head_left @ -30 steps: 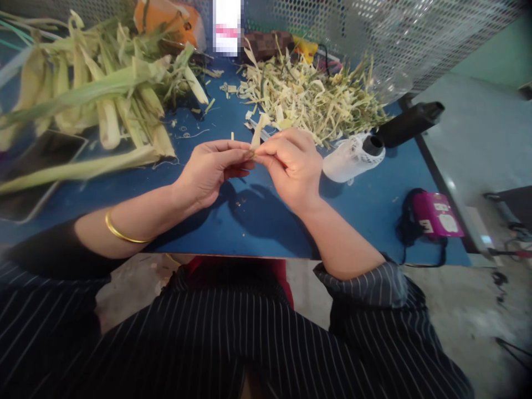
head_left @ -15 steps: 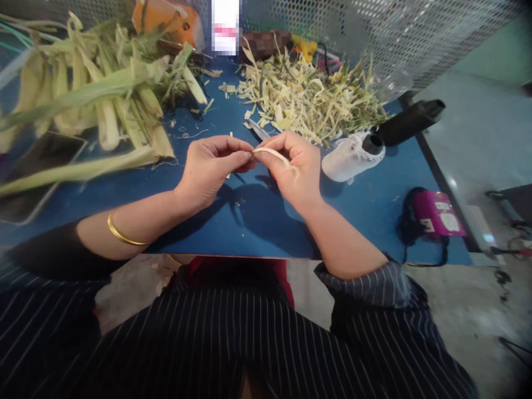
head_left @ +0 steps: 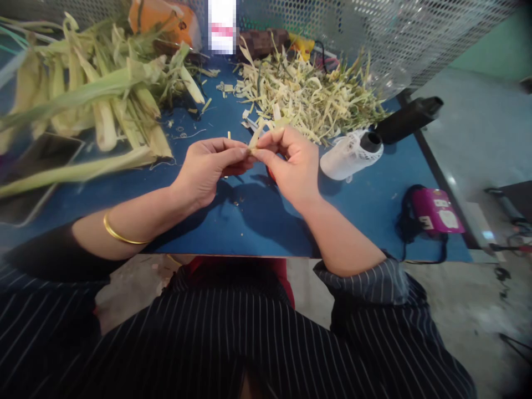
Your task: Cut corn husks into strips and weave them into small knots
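Note:
A pale, thin strip is pinched between my two hands over the blue table. My left hand grips it at its lower end with thumb and fingers closed. My right hand holds the same spot, its fingertips meeting those of the left. The strip's free part sticks up beyond the fingertips. Just behind the hands lie scissors, mostly hidden by the right hand. A heap of shredded pale strips spreads behind my right hand.
Long green husks or stalks cover the back left, partly over a dark flat object. An orange bag sits behind. To the right are a white netted spool, a black cone and a magenta box.
The strip, which curved over my right thumb, now points up and away from the fingertips. Both hands stay nearly in place, and the view has shifted slightly.

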Demonstrator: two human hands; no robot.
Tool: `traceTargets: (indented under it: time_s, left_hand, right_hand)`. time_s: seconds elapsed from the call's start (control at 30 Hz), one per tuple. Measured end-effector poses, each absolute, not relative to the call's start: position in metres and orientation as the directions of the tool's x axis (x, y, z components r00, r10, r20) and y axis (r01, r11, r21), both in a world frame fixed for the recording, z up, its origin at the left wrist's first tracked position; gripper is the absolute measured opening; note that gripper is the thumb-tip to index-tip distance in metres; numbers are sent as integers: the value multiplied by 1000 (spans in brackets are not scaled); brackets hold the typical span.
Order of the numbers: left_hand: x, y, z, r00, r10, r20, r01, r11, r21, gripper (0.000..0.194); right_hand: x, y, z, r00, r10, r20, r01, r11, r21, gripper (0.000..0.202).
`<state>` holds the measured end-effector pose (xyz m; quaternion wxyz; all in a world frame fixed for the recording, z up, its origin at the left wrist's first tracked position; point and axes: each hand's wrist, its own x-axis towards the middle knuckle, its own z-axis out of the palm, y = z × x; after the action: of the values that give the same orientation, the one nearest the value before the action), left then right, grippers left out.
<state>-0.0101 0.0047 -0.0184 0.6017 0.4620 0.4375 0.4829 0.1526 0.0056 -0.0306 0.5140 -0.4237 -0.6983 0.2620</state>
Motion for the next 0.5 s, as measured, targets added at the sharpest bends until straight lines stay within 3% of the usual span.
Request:
traceTargets:
  time_s: [0.13,0.23,0.5]
  left_hand:
    - [-11,5,-18,172,968,-183,-237,221,946,7]
    - [-12,5,-16,209,951,-229,-270,281,921,6]
    - [-13,5,-13,210,965,-155,-253,207,945,5]
  right_hand:
    - [154,4,-29,-166,767,620,478,612,-630,3]
    - [155,4,-29,-200,726,658,561,636,-530,8]
    - [155,5,-29,-260,700,665,593,659,-461,12]
